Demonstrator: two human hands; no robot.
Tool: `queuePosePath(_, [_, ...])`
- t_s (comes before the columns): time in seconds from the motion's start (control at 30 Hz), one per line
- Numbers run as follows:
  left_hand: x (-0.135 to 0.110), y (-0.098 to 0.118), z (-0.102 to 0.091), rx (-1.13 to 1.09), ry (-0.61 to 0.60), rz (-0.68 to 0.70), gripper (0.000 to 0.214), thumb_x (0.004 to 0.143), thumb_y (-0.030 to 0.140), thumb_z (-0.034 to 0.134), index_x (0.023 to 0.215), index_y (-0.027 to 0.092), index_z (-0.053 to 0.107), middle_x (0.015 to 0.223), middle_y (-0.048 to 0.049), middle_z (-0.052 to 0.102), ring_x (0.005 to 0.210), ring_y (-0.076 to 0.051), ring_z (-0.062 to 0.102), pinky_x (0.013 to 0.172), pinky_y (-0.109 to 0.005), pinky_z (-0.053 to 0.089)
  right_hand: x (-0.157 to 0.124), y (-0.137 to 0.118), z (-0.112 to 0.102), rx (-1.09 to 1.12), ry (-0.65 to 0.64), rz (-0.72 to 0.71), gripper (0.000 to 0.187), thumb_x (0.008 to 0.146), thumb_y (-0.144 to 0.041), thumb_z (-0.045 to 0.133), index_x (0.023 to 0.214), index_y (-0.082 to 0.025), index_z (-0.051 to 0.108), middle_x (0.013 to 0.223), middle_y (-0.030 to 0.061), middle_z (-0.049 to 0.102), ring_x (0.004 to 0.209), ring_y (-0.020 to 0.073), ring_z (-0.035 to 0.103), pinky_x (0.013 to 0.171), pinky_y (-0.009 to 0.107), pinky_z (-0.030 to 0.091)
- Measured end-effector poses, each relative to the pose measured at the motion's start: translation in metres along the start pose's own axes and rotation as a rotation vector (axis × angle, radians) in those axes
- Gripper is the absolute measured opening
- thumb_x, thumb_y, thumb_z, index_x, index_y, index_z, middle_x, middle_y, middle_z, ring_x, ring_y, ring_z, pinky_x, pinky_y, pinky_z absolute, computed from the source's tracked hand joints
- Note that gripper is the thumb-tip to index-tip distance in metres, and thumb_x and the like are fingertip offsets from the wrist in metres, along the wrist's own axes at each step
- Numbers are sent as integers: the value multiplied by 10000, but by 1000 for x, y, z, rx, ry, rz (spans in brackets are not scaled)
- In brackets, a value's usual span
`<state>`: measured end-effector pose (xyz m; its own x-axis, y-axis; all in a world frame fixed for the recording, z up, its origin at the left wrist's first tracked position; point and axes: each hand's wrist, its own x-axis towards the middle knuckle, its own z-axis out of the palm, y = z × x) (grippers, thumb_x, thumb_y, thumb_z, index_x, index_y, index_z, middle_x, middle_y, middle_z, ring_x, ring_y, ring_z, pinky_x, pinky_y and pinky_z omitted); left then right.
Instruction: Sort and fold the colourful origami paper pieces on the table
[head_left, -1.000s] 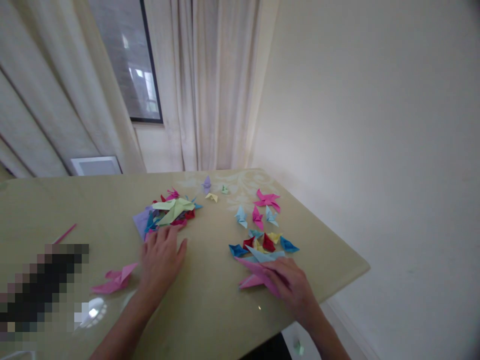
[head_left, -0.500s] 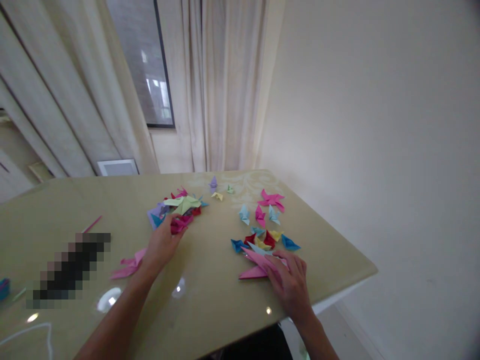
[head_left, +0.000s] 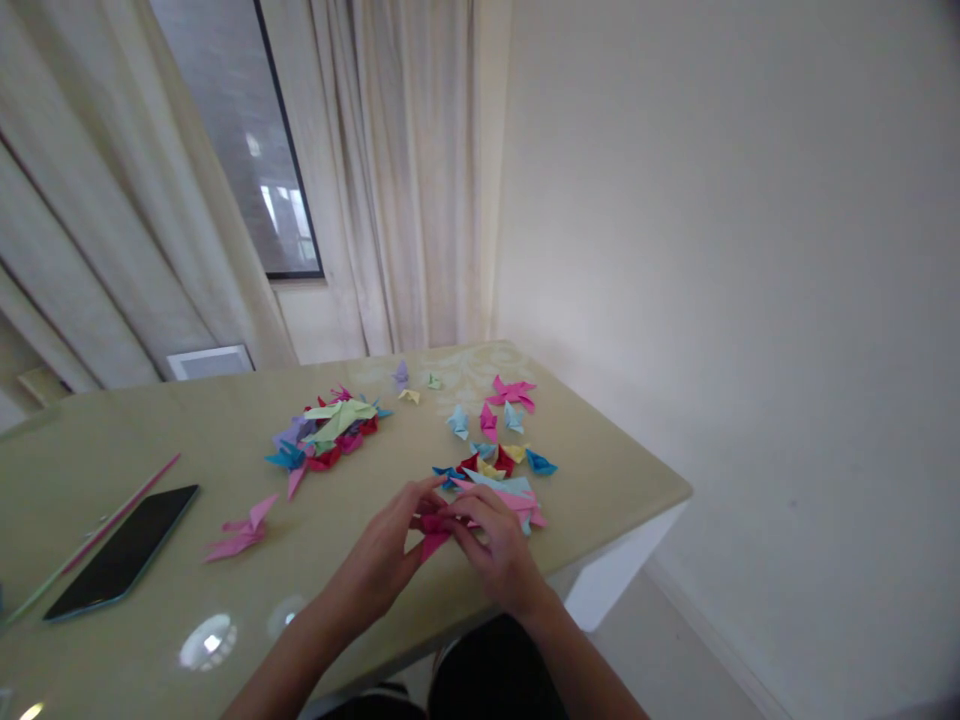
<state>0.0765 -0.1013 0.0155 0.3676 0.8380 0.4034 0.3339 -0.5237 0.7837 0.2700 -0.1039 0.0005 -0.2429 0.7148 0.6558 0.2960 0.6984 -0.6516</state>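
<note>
Between my two hands, near the front edge of the table, is a magenta folded-paper piece (head_left: 433,538). My left hand (head_left: 386,545) pinches it from the left, and the fingers of my right hand (head_left: 491,545) close on its other side. Its exact shape is partly hidden by my fingers. Just behind my right hand lie pink and light-blue pointed paper pieces (head_left: 525,500). Beyond those sits a cluster of small red, yellow and blue origami pieces (head_left: 514,458). Off to the left is a heap of mixed origami (head_left: 334,425), with a pale-green piece on top.
A pink origami crane (head_left: 244,530) lies left of my hands, beside a dark tablet or phone (head_left: 124,555) and a thin pink-green stick (head_left: 112,520). Light-blue and magenta pieces (head_left: 488,422) and a magenta pinwheel shape (head_left: 512,392) are farther back. The table edge (head_left: 637,515) slants to the right.
My left hand has come from the heap toward me and right, bringing the magenta piece. My right hand has left the pink pieces and now meets it. The view has shifted slightly right.
</note>
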Motion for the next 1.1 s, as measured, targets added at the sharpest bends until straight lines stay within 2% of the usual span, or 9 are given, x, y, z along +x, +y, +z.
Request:
queuePosePath(0.1, [-10,-1,-8,125,76,25,492,921,236,645,1399,319,565,1275,-82,675,1104,-246,722,949,-443,648,3,0,-9,-3,-40,-31,156,1047,-228,620,1031,-253,773,958,50,748,944,221,705,884,348,575])
queuePosePath(0.23, [-37,-29,-53,525,254,-31,439,947,410,638,1359,263,596,1386,-128,641,1327,-339,608,1162,-580,479,21,28,-61,-113,84,47,146,1020,-250,616,1040,-222,758,978,59,777,887,214,723,837,324,577])
queuePosePath(0.37, [-80,-84,-117,967,377,-444,572,949,517,533,1421,200,590,1530,-219,557,1406,-525,489,1080,-766,422,56,85,-131,-367,253,340,159,992,-217,589,1028,-174,738,995,96,794,899,222,742,855,331,568])
queuePosePath(0.43, [-96,-109,-142,1020,402,-618,607,900,572,543,1377,208,627,1506,-226,587,1376,-561,514,1037,-774,447,72,115,-152,-427,257,421,118,943,-157,616,933,-165,733,944,98,793,855,223,737,836,338,558])
queuePosePath(0.53, [-100,-129,-159,938,280,-559,575,897,551,437,1236,168,701,1274,-240,724,1212,-475,680,1058,-634,509,87,151,-161,-500,224,512,112,897,-104,674,819,-174,714,881,69,782,838,209,720,846,343,548])
queuePosePath(0.7, [-79,-116,-145,704,287,-504,516,829,623,535,1062,202,721,1076,-164,797,984,-369,771,926,-502,610,92,181,-149,-558,169,590,97,913,-162,753,826,-162,708,866,18,747,846,188,701,849,355,551])
queuePosePath(0.83, [-67,-96,-130,463,321,-477,461,791,601,643,1045,223,715,1031,-108,823,907,-305,787,830,-443,650,87,180,-153,-556,186,582,92,855,-101,694,875,-170,750,879,69,748,809,200,685,781,310,510])
queuePosePath(0.97, [-57,-73,-110,383,393,-312,412,813,551,706,1067,227,729,1067,-103,822,915,-290,780,823,-441,646,76,155,-147,-535,265,491,265,903,-156,588,1121,-133,736,1091,138,721,784,203,664,790,342,516])
queuePosePath(1.1, [-38,-40,-74,317,367,-90,277,881,448,752,1067,243,750,1064,-74,806,942,-253,760,855,-402,627,55,97,-104,-410,149,321,229,986,-301,608,1127,-179,740,1007,72,735,788,192,672,755,307,542])
